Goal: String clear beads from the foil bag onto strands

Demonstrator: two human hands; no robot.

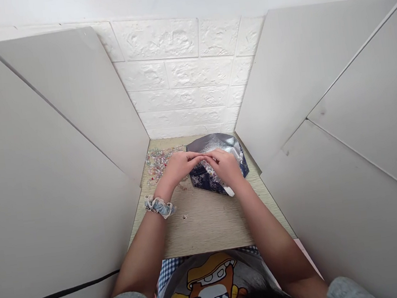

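My left hand (178,166) and my right hand (226,166) meet fingertip to fingertip above the table, both closed in a pinch. Whatever lies between the fingertips is too small or too hidden to make out. Just beyond and beneath my right hand lies an open dark blue patterned bag (205,181) with a silvery lining, and small shiny beads show at its mouth. Strings of coloured beads (159,163) are heaped beside my left hand. A blue and white scrunchie (159,206) is around my left wrist.
Light wooden table (207,229) with a small bead-like piece (185,216) near the front. Grey panels (70,96) rise close on the left and right (318,68). A white brick-pattern wall (183,74) closes the back. A black cable (57,295) runs at lower left.
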